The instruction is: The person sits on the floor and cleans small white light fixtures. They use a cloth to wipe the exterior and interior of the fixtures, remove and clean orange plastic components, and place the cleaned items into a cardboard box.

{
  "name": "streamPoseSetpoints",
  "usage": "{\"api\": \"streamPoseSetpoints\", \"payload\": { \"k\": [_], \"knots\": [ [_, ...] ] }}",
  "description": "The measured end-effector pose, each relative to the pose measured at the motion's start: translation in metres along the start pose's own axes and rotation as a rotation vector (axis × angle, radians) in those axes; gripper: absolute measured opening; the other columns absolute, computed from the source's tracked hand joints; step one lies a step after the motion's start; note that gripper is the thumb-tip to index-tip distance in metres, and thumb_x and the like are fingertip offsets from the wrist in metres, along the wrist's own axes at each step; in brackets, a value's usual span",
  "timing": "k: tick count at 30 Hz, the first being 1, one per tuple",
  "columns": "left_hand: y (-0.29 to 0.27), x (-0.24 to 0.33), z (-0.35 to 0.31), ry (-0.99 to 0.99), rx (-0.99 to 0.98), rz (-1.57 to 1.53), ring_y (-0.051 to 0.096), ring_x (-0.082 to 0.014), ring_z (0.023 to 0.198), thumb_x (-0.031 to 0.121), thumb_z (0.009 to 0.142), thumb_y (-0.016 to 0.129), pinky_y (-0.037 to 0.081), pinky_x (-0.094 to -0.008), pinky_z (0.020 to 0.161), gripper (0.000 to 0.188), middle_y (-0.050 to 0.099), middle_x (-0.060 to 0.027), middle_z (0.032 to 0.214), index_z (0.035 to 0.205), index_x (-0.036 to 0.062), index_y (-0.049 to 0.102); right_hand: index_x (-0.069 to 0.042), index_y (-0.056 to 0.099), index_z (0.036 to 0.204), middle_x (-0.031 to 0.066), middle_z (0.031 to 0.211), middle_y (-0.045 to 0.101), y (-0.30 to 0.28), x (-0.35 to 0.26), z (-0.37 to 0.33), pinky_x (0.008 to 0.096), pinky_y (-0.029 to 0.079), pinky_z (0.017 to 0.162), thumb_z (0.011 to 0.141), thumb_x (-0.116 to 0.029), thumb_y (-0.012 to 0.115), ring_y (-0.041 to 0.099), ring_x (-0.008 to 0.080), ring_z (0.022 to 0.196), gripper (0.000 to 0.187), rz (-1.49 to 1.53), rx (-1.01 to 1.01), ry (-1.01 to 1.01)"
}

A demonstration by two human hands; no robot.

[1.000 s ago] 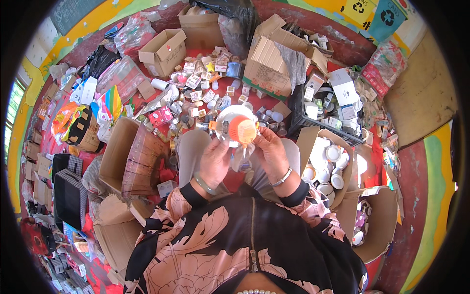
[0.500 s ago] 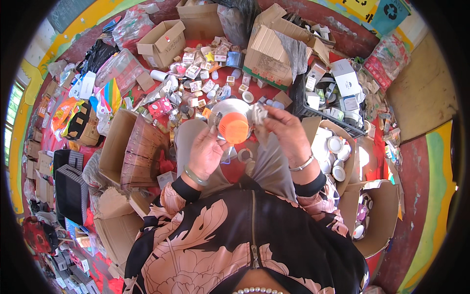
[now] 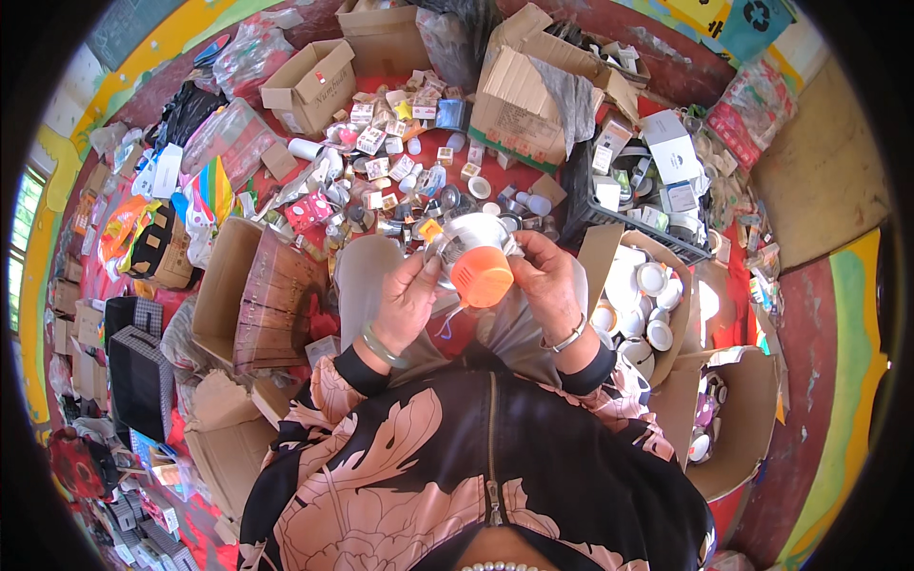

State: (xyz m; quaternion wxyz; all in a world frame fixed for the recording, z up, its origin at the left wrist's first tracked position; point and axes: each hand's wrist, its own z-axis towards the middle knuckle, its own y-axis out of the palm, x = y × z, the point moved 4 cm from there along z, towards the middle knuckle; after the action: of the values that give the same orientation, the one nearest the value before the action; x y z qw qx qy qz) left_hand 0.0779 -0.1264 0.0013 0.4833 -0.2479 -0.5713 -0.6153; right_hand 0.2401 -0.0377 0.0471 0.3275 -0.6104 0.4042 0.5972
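Note:
Between my hands, above my lap, is a round lamp-like fitting [image 3: 481,276] with a wide whitish body and an orange ribbed cap turned toward me. My left hand [image 3: 407,297] pinches its left side with thumb and fingers. A small yellow-orange piece [image 3: 430,231] shows just beyond those fingertips. At the fitting's right side, my right hand [image 3: 552,285] is closed, with a crumpled greyish-white scrap [image 3: 516,247] at its fingertips. How much of the scrap lies under the fingers is hidden. A thin pale cord [image 3: 447,326] hangs below the fitting.
Small boxes and round parts [image 3: 400,167] are heaped on the red floor ahead. To my right stand a carton of white round fittings [image 3: 681,333], a black crate [image 3: 609,224] and another open carton [image 3: 747,428]. Opened cartons [image 3: 224,285] stand at my left.
My right hand has come left and slightly down, bringing the scrap against the fitting. The fitting has shifted a little right and toward me, its orange cap tilting.

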Motion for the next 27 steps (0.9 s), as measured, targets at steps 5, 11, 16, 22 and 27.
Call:
{"api": "streamPoseSetpoints", "payload": {
  "k": [5, 11, 16, 22, 27],
  "knots": [
    [0.004, 0.020, 0.000, -0.001, -0.100, 0.329, 0.051, -0.0033, 0.067, 0.015, 0.095, 0.046, 0.049, -0.0186, 0.058, 0.020, 0.053, 0.0021, 0.075, 0.096, -0.0001, 0.059, 0.003, 0.060, 0.101, 0.0011, 0.069, 0.059, -0.006, -0.002, 0.002, 0.0186, 0.040, 0.050, 0.077, 0.001, 0.056, 0.052, 0.0042, 0.056, 0.025, 0.072, -0.087, 0.019],
    [0.030, 0.047, 0.001, -0.108, -0.285, 0.547, 0.043, -0.0026, 0.063, 0.015, 0.094, 0.048, 0.040, -0.0205, 0.056, 0.021, 0.049, 0.0037, 0.066, 0.091, -0.0024, 0.059, 0.002, 0.064, 0.095, 0.0022, 0.070, 0.061, -0.006, -0.022, 0.007, 0.0193, 0.043, 0.055, 0.074, -0.003, 0.058, 0.050, 0.0039, 0.060, 0.023, -0.322, -0.287, -0.054],
    [0.026, 0.043, 0.000, -0.189, -0.394, 0.645, 0.040, -0.0067, 0.062, 0.014, 0.092, 0.050, 0.038, -0.0244, 0.056, 0.020, 0.046, -0.0012, 0.064, 0.086, -0.0028, 0.058, 0.002, 0.064, 0.094, 0.0095, 0.066, 0.061, 0.014, -0.037, 0.002, 0.0245, 0.044, 0.057, 0.071, -0.009, 0.060, 0.050, 0.0084, 0.058, 0.025, -0.594, -0.456, -0.122],
    [0.019, 0.041, 0.005, -0.197, -0.368, 0.577, 0.043, -0.0069, 0.064, 0.018, 0.093, 0.050, 0.039, -0.0235, 0.059, 0.023, 0.051, -0.0012, 0.066, 0.088, -0.0027, 0.059, 0.003, 0.064, 0.092, 0.0076, 0.061, 0.057, 0.013, -0.018, 0.008, 0.0253, 0.043, 0.053, 0.071, -0.012, 0.062, 0.049, 0.0080, 0.056, 0.026, -0.505, -0.403, -0.042],
    [0.009, 0.024, 0.000, -0.281, 0.047, 0.178, 0.043, -0.0033, 0.069, 0.019, 0.094, 0.051, 0.037, -0.0203, 0.062, 0.024, 0.051, 0.0041, 0.074, 0.092, -0.0028, 0.060, 0.004, 0.066, 0.092, -0.0034, 0.062, 0.054, 0.005, -0.013, 0.007, 0.0197, 0.039, 0.049, 0.074, -0.008, 0.062, 0.046, 0.0023, 0.057, 0.022, -0.228, -0.140, 0.110]
  ]
}}
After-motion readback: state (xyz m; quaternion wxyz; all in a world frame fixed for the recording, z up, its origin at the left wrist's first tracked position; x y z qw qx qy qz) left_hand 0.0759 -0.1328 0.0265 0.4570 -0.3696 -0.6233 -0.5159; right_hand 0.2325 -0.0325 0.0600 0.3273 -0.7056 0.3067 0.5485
